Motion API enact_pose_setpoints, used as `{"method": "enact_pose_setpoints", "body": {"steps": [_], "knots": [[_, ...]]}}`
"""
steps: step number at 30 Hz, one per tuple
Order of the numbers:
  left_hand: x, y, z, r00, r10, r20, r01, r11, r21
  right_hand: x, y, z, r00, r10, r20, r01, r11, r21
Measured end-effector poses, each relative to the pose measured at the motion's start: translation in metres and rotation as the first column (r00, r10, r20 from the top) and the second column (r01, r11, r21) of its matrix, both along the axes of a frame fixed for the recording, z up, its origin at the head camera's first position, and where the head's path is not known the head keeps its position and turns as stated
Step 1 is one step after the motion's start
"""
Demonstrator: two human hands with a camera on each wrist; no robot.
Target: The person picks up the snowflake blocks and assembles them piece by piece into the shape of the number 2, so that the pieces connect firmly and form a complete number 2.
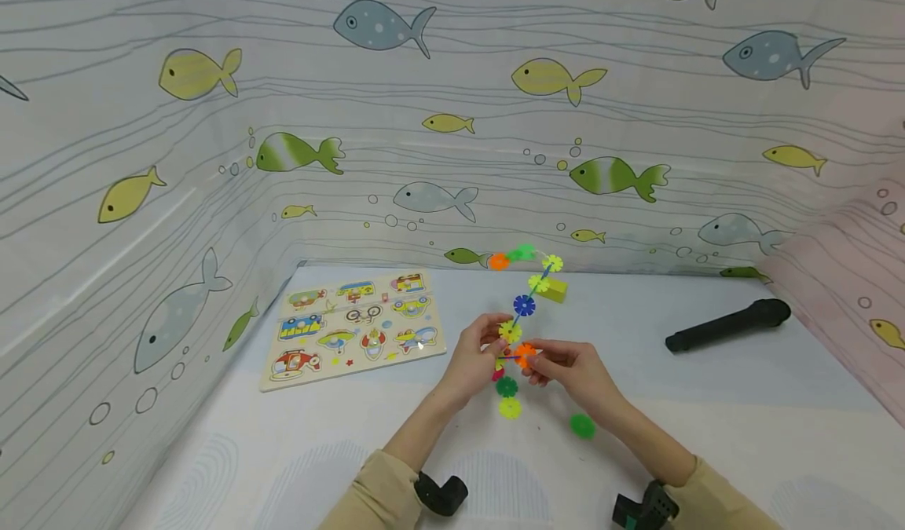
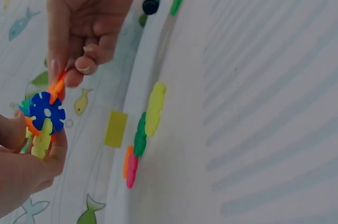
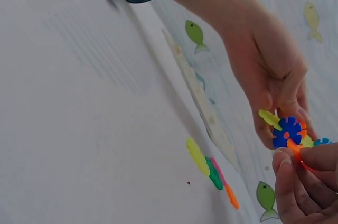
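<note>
My left hand (image 1: 470, 361) grips a chain of slotted flower-shaped plastic discs in yellow, blue, green and orange. The chain curves up and away over the table, with one blue disc (image 1: 524, 305) about midway. With thumb and fingertips, my right hand (image 1: 576, 369) pinches an orange disc (image 1: 525, 355). In the left wrist view, this orange disc meets the edge of another blue disc (image 2: 46, 112) by the left fingers; how deep it sits cannot be told. Below the hands lie a dark green disc (image 1: 507, 387) and a yellow disc (image 1: 510, 408), with a pink disc (image 3: 218, 167) beside them.
A bright green disc (image 1: 583, 426) lies below my right hand. Behind the chain sits a yellow block (image 1: 554, 290). To the left is a wooden vehicle puzzle board (image 1: 382, 314), to the right a black microphone (image 1: 728, 326). A fish-patterned sheet (image 1: 495, 145) rises behind the table.
</note>
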State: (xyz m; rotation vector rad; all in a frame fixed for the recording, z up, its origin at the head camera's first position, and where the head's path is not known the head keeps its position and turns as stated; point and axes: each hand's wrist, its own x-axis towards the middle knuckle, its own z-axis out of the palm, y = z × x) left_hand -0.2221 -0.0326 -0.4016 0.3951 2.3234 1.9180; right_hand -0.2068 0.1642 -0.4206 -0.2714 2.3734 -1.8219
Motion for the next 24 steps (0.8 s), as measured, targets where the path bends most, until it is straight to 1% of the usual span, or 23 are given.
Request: {"method": "enact_pose_setpoints", "body": {"steps": [4,9,13,15,16,18,20,22,24], "knots": [[-0.001,-0.001,-0.001,1.0,0.014,0.005,-0.014,1.0,-0.005,-0.001,0.001,-0.001,1.0,0.017,0.008,-0.017,1.0,-0.019],[-0.003,-0.002,-0.001,1.0,0.02,0.009,-0.02,1.0,-0.014,-0.002,0.002,0.001,0.999,0.022,0.026,-0.021,1.0,-0.007],[-0.004,-0.005,0.002,1.0,0.027,0.01,-0.027,0.999,-0.019,-0.002,0.004,0.002,0.999,0.036,0.033,-0.036,0.999,0.002],[-0.005,-0.007,0.003,0.999,0.035,0.01,-0.035,0.999,-0.019,-0.003,0.007,0.002,0.998,0.06,0.027,-0.061,0.998,0.026],[-0.005,-0.008,0.004,0.999,0.04,0.01,-0.04,0.999,-0.018,-0.004,0.009,0.001,0.997,0.079,0.02,-0.08,0.995,0.054],[-0.007,-0.01,0.004,0.999,0.048,0.013,-0.048,0.999,-0.011,-0.008,0.015,0.0,0.991,0.13,0.014,-0.131,0.984,0.118],[-0.008,-0.012,0.005,0.999,0.049,0.016,-0.049,0.999,-0.006,-0.014,0.024,-0.003,0.98,0.199,0.024,-0.2,0.963,0.18],[-0.009,-0.013,0.005,0.999,0.047,0.022,-0.047,0.999,0.002,-0.02,0.034,-0.007,0.962,0.269,0.044,-0.272,0.935,0.225],[-0.009,-0.014,0.005,0.999,0.043,0.026,-0.043,0.999,0.001,-0.025,0.044,-0.01,0.937,0.341,0.068,-0.347,0.906,0.242]]}}
